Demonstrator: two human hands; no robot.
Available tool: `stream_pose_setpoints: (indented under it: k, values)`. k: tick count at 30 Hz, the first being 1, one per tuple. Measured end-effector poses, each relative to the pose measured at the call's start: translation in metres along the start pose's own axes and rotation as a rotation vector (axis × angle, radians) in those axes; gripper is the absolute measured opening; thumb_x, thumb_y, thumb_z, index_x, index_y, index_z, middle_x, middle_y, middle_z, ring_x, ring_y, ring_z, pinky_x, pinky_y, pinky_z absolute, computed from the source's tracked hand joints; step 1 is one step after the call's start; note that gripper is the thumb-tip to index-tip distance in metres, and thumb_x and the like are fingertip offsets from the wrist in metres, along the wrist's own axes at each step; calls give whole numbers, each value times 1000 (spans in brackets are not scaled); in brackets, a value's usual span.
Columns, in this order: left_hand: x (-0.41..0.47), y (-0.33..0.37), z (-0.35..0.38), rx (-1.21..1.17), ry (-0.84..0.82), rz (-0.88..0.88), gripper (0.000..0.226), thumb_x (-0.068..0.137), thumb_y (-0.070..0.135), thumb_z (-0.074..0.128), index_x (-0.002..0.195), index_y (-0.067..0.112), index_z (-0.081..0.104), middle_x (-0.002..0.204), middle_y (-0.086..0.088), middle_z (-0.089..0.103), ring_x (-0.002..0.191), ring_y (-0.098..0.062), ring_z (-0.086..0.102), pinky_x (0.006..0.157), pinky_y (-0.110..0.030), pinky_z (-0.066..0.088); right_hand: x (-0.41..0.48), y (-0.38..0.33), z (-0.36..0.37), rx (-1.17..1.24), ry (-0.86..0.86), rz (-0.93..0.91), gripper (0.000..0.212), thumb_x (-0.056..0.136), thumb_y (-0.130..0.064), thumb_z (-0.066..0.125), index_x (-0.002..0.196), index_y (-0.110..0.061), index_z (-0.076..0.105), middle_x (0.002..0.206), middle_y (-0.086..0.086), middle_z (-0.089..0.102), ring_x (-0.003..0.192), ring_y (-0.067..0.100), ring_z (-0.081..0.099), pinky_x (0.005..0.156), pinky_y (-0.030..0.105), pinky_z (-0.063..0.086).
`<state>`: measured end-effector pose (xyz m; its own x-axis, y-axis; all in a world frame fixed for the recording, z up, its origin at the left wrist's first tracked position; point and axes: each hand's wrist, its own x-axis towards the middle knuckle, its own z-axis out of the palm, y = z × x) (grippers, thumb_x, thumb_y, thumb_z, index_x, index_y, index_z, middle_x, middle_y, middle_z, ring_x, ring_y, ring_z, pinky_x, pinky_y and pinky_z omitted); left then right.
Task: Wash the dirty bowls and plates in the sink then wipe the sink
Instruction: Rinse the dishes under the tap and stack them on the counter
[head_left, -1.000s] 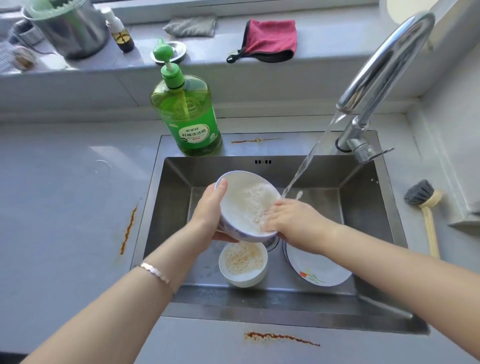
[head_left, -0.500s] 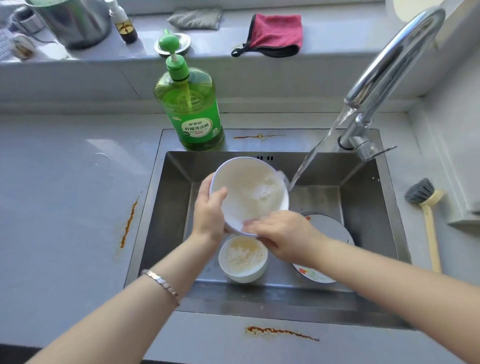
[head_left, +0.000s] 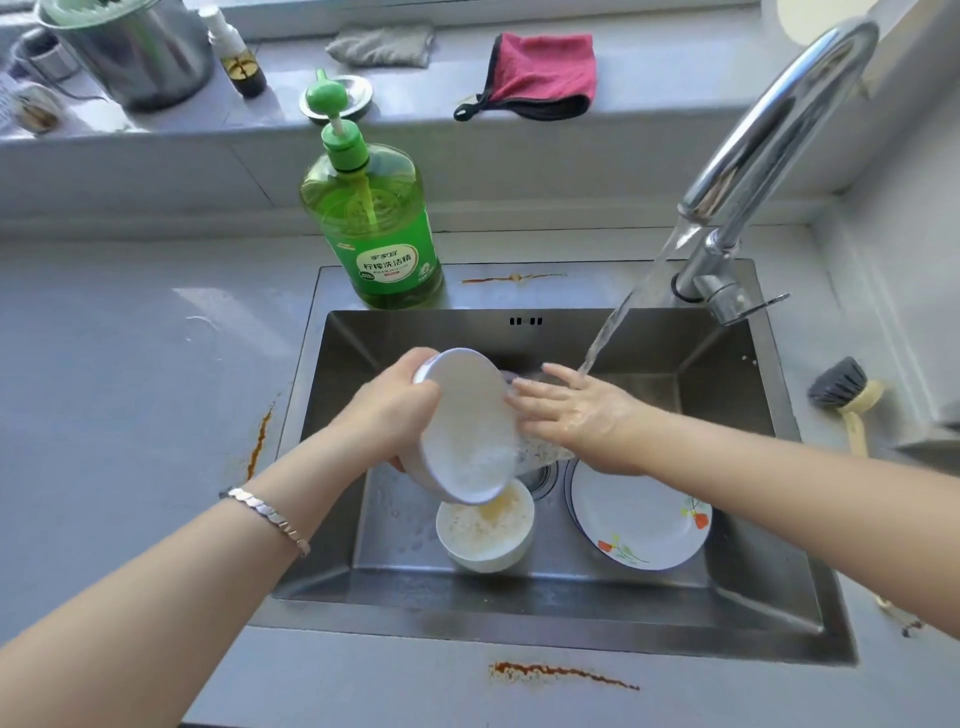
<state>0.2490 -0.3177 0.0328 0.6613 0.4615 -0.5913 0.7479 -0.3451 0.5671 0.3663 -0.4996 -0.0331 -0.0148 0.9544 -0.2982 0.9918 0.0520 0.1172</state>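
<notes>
My left hand (head_left: 392, 410) grips a white bowl (head_left: 467, 428) by its rim and holds it tilted steeply to the right over the steel sink (head_left: 769, 577); water pours out of it. My right hand (head_left: 576, 413) is spread flat with fingers apart, just right of the bowl, under the stream from the tap (head_left: 779, 130). Below the held bowl a second white bowl (head_left: 485, 530) with yellowish residue stands on the sink floor. A white plate (head_left: 639, 514) with a flower pattern lies to its right.
A green dish soap bottle (head_left: 371, 223) stands at the sink's back left rim. A dish brush (head_left: 847, 397) lies on the counter to the right. On the sill are a red cloth (head_left: 540, 73), a grey cloth (head_left: 382, 44) and a metal pot (head_left: 130, 47).
The bowl has tipped from facing me to pouring its water out to the right. My right hand has left the bowl's inside and opened flat under the stream.
</notes>
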Motion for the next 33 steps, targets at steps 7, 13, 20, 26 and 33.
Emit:
stream_pose_setpoints:
  k: [7,13,20,26,33]
  values:
    - [5,-1,2,376,234,275,49,89,24,35,134,44,29,104,-19,49,100,-38,47,85,-43,44,-23,-19,14,264,111,262,45,61,-3,76,105,-12,70,129,15,58,127,32,47,105,50,27]
    - [-1,-20,-10,426,322,364,45,95,35,33,140,38,31,96,-18,49,91,-35,49,75,-36,40,-23,-31,9,314,88,297,47,60,-15,81,106,-15,70,130,12,57,128,28,47,107,46,30]
    - [-2,-42,-13,531,405,161,43,95,42,37,138,39,32,94,-17,43,91,-36,45,76,-37,38,-17,-44,4,388,195,302,62,45,-11,87,104,-7,70,116,14,66,112,27,61,96,40,43]
    - [-11,-11,32,2,291,168,34,95,46,37,127,38,45,112,-6,60,105,-27,53,84,-35,41,0,-78,-33,902,193,176,80,85,-12,57,149,-17,9,156,0,18,141,13,19,112,18,13]
    - [-11,19,37,-144,142,238,28,96,40,42,122,33,49,108,6,57,102,-18,52,85,-36,42,-34,-24,22,366,369,178,47,74,-12,40,111,-17,68,118,-1,66,110,17,62,101,34,42]
